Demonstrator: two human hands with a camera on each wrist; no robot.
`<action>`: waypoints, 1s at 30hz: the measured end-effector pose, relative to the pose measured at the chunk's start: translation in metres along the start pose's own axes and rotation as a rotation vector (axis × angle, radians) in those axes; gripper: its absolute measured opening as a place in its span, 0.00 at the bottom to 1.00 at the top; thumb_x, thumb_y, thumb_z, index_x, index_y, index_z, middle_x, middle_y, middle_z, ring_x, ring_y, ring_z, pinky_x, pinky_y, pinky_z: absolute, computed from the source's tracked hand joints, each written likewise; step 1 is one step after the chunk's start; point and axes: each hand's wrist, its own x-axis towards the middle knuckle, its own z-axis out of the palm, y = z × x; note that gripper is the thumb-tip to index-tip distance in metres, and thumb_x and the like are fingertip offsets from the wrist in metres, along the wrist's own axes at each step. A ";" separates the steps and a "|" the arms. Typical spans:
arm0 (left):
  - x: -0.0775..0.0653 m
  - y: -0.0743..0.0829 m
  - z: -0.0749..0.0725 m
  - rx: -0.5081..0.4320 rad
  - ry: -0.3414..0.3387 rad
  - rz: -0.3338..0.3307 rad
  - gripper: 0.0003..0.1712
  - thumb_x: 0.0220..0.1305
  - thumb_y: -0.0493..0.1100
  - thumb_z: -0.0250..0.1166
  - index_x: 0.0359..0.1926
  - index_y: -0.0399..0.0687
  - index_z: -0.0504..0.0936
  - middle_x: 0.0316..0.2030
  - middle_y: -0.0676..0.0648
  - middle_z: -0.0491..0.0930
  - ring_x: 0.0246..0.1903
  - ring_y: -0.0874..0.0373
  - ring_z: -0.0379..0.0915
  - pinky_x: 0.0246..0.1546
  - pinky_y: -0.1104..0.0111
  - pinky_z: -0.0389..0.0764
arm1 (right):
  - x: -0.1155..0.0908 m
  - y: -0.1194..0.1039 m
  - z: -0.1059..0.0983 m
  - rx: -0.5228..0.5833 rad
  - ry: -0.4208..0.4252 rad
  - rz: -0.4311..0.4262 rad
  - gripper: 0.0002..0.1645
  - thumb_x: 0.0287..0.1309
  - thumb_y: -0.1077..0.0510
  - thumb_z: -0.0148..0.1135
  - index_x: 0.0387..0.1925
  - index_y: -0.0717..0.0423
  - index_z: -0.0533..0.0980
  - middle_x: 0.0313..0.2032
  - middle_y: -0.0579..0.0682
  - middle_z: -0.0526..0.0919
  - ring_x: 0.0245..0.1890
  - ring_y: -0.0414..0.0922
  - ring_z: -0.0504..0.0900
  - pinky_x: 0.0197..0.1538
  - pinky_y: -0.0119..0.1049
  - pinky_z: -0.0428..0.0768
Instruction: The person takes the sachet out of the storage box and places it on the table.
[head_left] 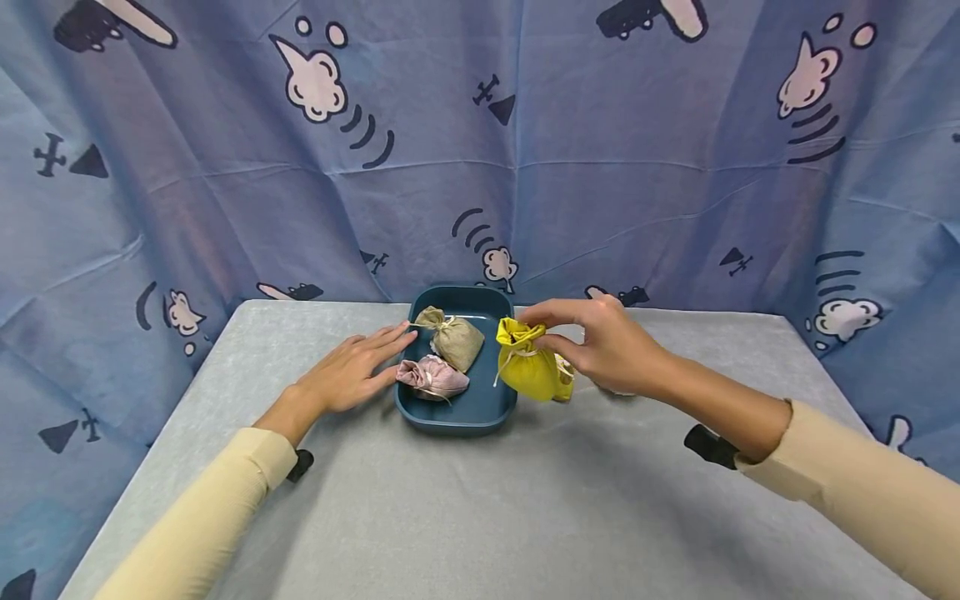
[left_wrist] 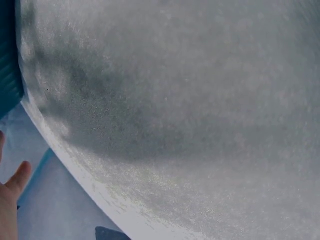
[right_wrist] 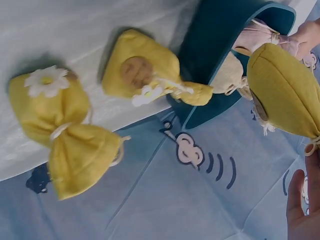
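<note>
My right hand (head_left: 611,346) pinches the gathered neck of a yellow drawstring pouch (head_left: 531,377), holding it up over the right rim of a dark blue basin (head_left: 487,415). With fingers extended, my left hand (head_left: 352,371) is at the basin's left rim. Inside the basin lie a beige pouch (head_left: 459,343) and, nearer me, a pink pouch (head_left: 442,379). In the right wrist view, a yellow pouch with a round brown patch (right_wrist: 137,72) lies beside the basin, and another with a white flower (right_wrist: 42,82) lies farther off. My right hand mostly hides these two in the head view.
A grey cloth-covered table (head_left: 480,517) bears everything. Right behind its far edge hangs a blue patterned curtain (head_left: 585,208), which also runs along both sides.
</note>
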 end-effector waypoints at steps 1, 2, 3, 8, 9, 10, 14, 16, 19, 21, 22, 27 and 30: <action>0.000 0.000 0.000 0.000 -0.001 -0.002 0.35 0.78 0.59 0.46 0.77 0.51 0.58 0.77 0.47 0.52 0.74 0.44 0.51 0.67 0.42 0.60 | -0.002 0.002 -0.002 0.002 0.001 0.002 0.22 0.52 0.70 0.72 0.51 0.56 0.83 0.46 0.49 0.88 0.45 0.46 0.87 0.61 0.68 0.62; 0.000 0.000 0.000 0.000 -0.001 -0.003 0.35 0.78 0.59 0.46 0.77 0.51 0.58 0.77 0.47 0.52 0.74 0.44 0.52 0.67 0.42 0.60 | -0.004 0.003 -0.004 0.001 0.004 0.002 0.23 0.52 0.71 0.72 0.51 0.56 0.83 0.46 0.49 0.88 0.45 0.46 0.87 0.62 0.68 0.64; 0.000 -0.001 0.001 0.001 -0.002 -0.005 0.35 0.78 0.59 0.46 0.77 0.51 0.58 0.77 0.47 0.52 0.74 0.44 0.51 0.67 0.42 0.60 | -0.006 0.005 -0.005 0.001 0.007 0.001 0.23 0.51 0.72 0.72 0.50 0.57 0.83 0.46 0.49 0.88 0.45 0.46 0.87 0.61 0.65 0.68; -0.001 -0.001 0.000 0.002 -0.005 -0.007 0.35 0.77 0.60 0.45 0.78 0.51 0.58 0.77 0.48 0.51 0.74 0.45 0.51 0.67 0.42 0.59 | -0.017 0.015 -0.013 -0.015 0.017 0.007 0.24 0.50 0.75 0.72 0.49 0.58 0.83 0.46 0.48 0.88 0.45 0.45 0.87 0.48 0.44 0.83; -0.001 -0.001 0.000 0.003 -0.006 -0.007 0.35 0.78 0.60 0.45 0.78 0.51 0.57 0.77 0.48 0.51 0.74 0.45 0.51 0.67 0.42 0.59 | -0.019 0.017 -0.014 -0.015 0.018 0.010 0.24 0.50 0.75 0.71 0.49 0.58 0.83 0.46 0.49 0.87 0.45 0.45 0.87 0.48 0.43 0.83; -0.001 -0.001 0.000 0.004 -0.005 -0.006 0.35 0.78 0.60 0.45 0.78 0.51 0.57 0.77 0.48 0.51 0.74 0.44 0.51 0.67 0.42 0.59 | -0.021 0.019 -0.014 -0.017 0.017 0.013 0.24 0.50 0.75 0.71 0.49 0.58 0.83 0.46 0.49 0.87 0.45 0.46 0.87 0.48 0.43 0.83; -0.002 -0.001 0.000 0.007 -0.006 -0.005 0.35 0.78 0.60 0.45 0.78 0.51 0.57 0.77 0.47 0.51 0.74 0.45 0.51 0.67 0.43 0.59 | -0.032 0.026 -0.016 -0.027 0.014 0.031 0.24 0.50 0.76 0.71 0.49 0.58 0.83 0.46 0.49 0.88 0.45 0.46 0.87 0.47 0.42 0.84; -0.001 -0.001 0.000 0.008 -0.007 -0.006 0.35 0.78 0.60 0.45 0.78 0.51 0.57 0.77 0.47 0.51 0.74 0.45 0.51 0.67 0.43 0.59 | -0.038 0.029 -0.016 -0.025 0.016 0.039 0.24 0.49 0.76 0.71 0.49 0.59 0.83 0.46 0.50 0.88 0.44 0.46 0.87 0.47 0.41 0.84; -0.001 -0.001 0.000 0.008 -0.008 -0.008 0.35 0.78 0.60 0.44 0.78 0.51 0.57 0.77 0.47 0.51 0.74 0.46 0.51 0.67 0.44 0.59 | -0.046 0.035 -0.014 -0.023 0.031 0.046 0.23 0.48 0.76 0.71 0.48 0.59 0.84 0.45 0.49 0.88 0.44 0.45 0.87 0.48 0.34 0.83; -0.001 -0.001 0.000 0.007 -0.011 -0.011 0.35 0.78 0.60 0.44 0.78 0.51 0.57 0.77 0.47 0.51 0.74 0.45 0.51 0.68 0.44 0.59 | -0.052 0.039 -0.013 -0.021 0.040 0.051 0.23 0.48 0.76 0.72 0.47 0.59 0.84 0.44 0.48 0.88 0.44 0.44 0.87 0.49 0.29 0.81; -0.001 -0.001 0.000 0.008 -0.013 -0.011 0.35 0.78 0.60 0.44 0.78 0.51 0.57 0.77 0.47 0.50 0.74 0.45 0.51 0.68 0.44 0.59 | -0.055 0.041 -0.012 -0.024 0.043 0.055 0.23 0.48 0.76 0.72 0.47 0.58 0.84 0.44 0.48 0.88 0.44 0.44 0.87 0.48 0.29 0.81; -0.001 -0.001 0.000 0.011 -0.016 -0.006 0.35 0.78 0.60 0.44 0.78 0.51 0.57 0.77 0.47 0.51 0.74 0.46 0.50 0.68 0.44 0.59 | -0.072 0.051 -0.005 -0.035 0.047 0.082 0.23 0.47 0.75 0.73 0.47 0.57 0.84 0.44 0.47 0.88 0.42 0.41 0.86 0.42 0.31 0.83; -0.001 -0.001 0.000 0.012 -0.013 -0.005 0.35 0.78 0.60 0.44 0.78 0.51 0.57 0.77 0.47 0.51 0.74 0.46 0.51 0.67 0.44 0.59 | -0.082 0.057 -0.002 -0.048 0.045 0.099 0.23 0.47 0.74 0.73 0.46 0.56 0.84 0.43 0.47 0.88 0.41 0.40 0.86 0.41 0.34 0.84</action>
